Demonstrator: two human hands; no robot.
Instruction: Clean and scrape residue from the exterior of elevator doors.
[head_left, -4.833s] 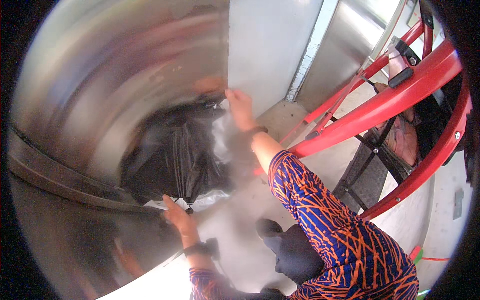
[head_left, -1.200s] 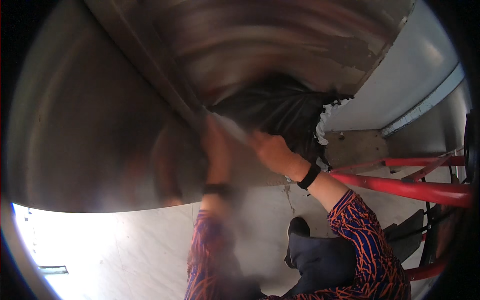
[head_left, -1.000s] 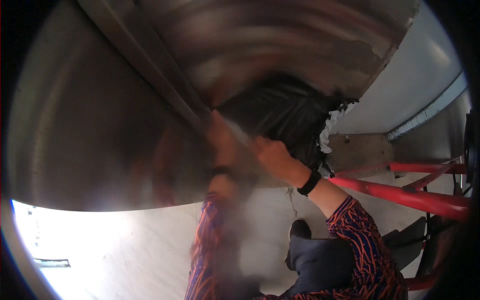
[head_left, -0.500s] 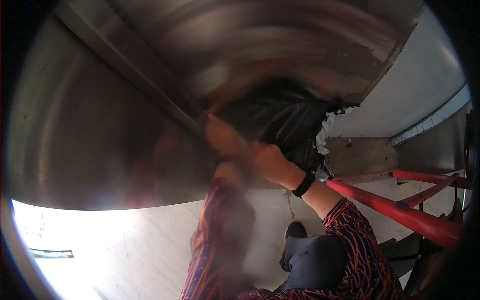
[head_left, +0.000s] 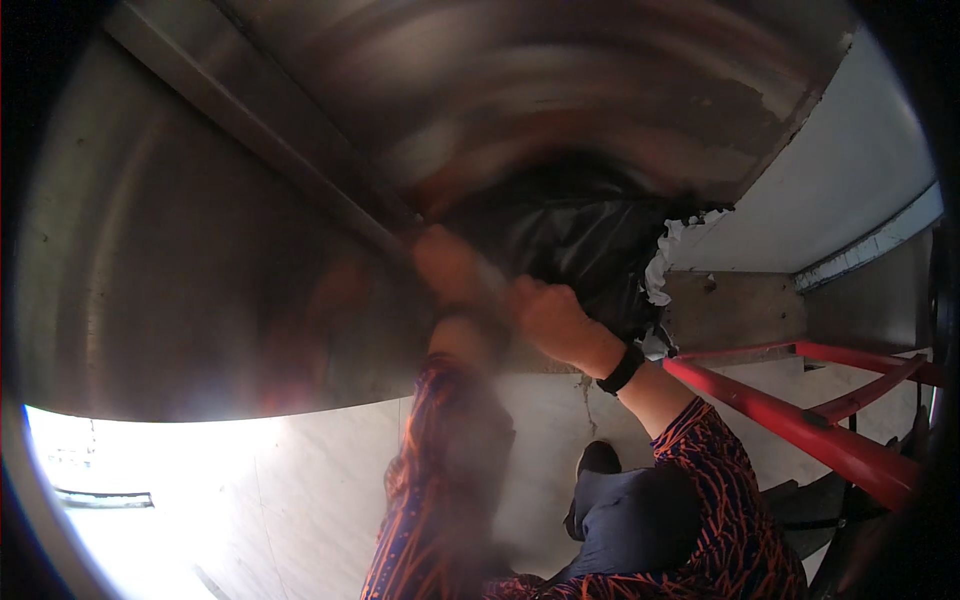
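Note:
A dull brown metal counter [head_left: 200, 290] with a raised metal strip [head_left: 270, 115] lies in front of me. On it is a crumpled, shiny black plastic sheet [head_left: 570, 235]. At the sheet's near left edge is my right hand [head_left: 565, 322], its fingers curled into a fist; what they grip is hidden. A black band [head_left: 622, 369] circles that wrist. My left hand [head_left: 447, 265] is beside it, close to the end of the metal strip. A blurry patch covers part of this hand, so its fingers do not show clearly.
Ragged white material [head_left: 660, 268] edges the plastic on the right. A red metal frame [head_left: 800, 420] stands at the right, near a white panel [head_left: 850, 140]. Below lies a pale tiled floor [head_left: 330, 480], with my shoe [head_left: 598, 457] on it.
The view has shifted slightly, so the sheet, red frame and right hand appear a little further right. Both hands keep nearly the same places by the plastic.

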